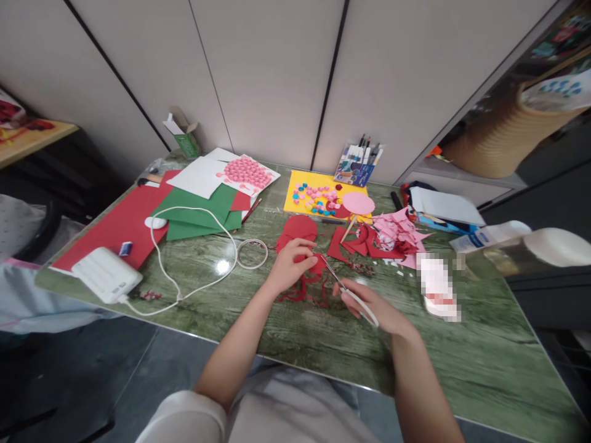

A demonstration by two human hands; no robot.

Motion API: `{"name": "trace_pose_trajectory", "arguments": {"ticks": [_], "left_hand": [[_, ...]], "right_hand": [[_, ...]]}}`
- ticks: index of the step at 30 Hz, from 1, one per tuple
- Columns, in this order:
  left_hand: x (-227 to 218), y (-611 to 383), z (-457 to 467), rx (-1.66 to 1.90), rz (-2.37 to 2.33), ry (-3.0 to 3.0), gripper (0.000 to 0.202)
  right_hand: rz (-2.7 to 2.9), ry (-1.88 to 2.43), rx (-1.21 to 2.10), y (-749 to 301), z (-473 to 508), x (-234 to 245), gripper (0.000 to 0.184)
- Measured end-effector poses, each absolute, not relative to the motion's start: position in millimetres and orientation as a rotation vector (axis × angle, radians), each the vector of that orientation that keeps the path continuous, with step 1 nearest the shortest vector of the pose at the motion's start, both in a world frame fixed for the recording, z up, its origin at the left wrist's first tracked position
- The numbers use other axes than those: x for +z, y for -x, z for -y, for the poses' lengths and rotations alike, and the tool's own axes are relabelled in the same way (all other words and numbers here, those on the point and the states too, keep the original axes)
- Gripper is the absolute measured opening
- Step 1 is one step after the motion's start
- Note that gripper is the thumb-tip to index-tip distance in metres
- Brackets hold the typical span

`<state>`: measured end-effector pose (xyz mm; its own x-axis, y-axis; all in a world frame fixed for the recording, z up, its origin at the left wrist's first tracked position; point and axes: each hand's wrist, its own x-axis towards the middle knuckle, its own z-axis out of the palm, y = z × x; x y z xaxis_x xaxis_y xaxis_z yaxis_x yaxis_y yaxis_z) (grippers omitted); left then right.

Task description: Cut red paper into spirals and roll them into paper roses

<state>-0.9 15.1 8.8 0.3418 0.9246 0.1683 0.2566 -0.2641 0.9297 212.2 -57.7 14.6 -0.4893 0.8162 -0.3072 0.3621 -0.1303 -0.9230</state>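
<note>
My left hand (292,266) is closed on a small piece of red paper (318,263), near the middle of the table. In my right hand (364,303) is a pair of scissors (362,307) with white handles, its blades reaching left to the edge of that paper. Just beyond my left hand lie rounded red paper shapes (299,227). Thin red offcuts (295,294) are strewn under and in front of both hands. Whether the blades are apart or together is too small to tell.
Red and pink paper scraps (394,231) are heaped to the right. A yellow sheet (295,184) at the back bears pink and blue pieces. At left lie green paper (198,212), a white power bank (106,274) and its looping cable (207,286). Bottles (554,246) stand at the right edge.
</note>
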Motion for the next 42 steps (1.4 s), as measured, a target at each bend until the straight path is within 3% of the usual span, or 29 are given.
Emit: {"name": "trace_pose_trajectory", "arguments": {"ticks": [25,42], "left_hand": [[9.7,-0.3,-14.6,0.966,-1.078,-1.726,0.011],[1.1,-9.2,-12.2,1.081,-1.013,-1.487,0.014]], "right_hand": [[1.764,1.332,1.696,-213.7,57.5,13.1,0.032],[1.224,0.9,1.893,-185.3,56.6,-18.6,0.039]]}}
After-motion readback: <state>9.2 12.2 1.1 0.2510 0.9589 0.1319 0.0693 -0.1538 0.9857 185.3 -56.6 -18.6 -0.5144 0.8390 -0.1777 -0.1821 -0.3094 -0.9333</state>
